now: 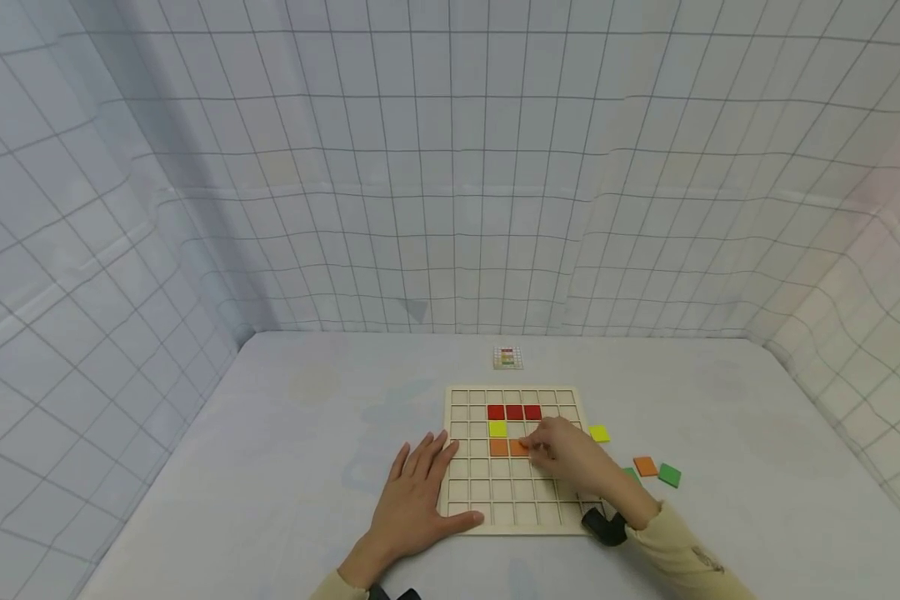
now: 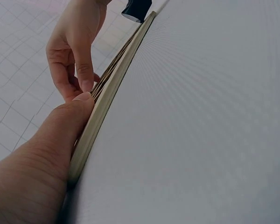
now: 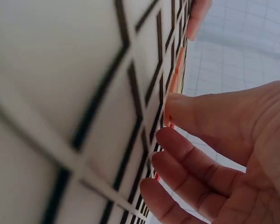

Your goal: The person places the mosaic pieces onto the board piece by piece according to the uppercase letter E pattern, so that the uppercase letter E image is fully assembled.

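Note:
A pale grid board (image 1: 495, 491) lies on the table. My left hand (image 1: 414, 510) rests flat with spread fingers over its left edge, the thumb (image 2: 67, 114) on the near rim. With thumb and index finger, my right hand (image 1: 573, 457) pinches an orange tile (image 1: 518, 447) at a cell near the middle; its other fingers (image 3: 182, 144) are bent loosely above the grid. Just left of that tile sits another orange tile (image 1: 498, 447), with a yellow tile (image 1: 497, 428) in the row above. Three red tiles, one being the left red tile (image 1: 496, 412), form a row farther up.
Right of the board lie a loose yellow tile (image 1: 599, 433), an orange tile (image 1: 645, 466) and a green tile (image 1: 670, 475). Another green tile (image 1: 631, 474) is partly hidden by my right wrist. Behind the board lies a small pattern card (image 1: 507, 358). Grid-lined curtains (image 1: 450, 208) enclose the table.

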`<move>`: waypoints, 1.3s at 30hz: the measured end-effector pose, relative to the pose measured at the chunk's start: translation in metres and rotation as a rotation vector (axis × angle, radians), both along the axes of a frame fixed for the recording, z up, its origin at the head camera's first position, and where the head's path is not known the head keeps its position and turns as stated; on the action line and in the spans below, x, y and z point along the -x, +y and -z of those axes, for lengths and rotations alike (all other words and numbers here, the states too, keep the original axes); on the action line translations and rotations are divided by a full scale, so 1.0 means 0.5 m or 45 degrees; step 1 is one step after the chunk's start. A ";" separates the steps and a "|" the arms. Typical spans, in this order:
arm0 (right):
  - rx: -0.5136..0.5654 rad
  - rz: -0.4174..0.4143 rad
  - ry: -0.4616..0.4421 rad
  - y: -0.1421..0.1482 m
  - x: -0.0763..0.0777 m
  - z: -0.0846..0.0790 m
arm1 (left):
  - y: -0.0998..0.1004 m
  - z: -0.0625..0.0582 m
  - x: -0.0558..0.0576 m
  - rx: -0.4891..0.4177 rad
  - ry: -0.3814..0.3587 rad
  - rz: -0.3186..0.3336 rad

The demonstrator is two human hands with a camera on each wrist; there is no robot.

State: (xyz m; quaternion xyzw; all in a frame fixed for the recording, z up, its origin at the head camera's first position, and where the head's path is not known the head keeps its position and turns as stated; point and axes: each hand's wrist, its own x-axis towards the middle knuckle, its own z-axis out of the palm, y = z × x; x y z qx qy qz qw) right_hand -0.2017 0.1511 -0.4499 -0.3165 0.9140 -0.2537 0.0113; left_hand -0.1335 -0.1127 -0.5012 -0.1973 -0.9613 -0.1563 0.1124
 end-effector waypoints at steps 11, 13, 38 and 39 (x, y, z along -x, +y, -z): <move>0.072 -0.177 -0.011 0.074 -0.044 -0.001 | 0.000 0.001 0.002 -0.002 0.009 0.008; 0.154 -0.169 -0.012 0.097 -0.050 -0.001 | 0.002 0.000 0.003 -0.011 0.008 0.015; 0.019 0.274 0.026 0.295 -0.060 -0.001 | -0.001 0.002 0.000 0.018 -0.008 0.003; 0.013 0.271 0.020 0.297 -0.059 -0.002 | 0.000 0.002 0.000 0.019 -0.009 0.002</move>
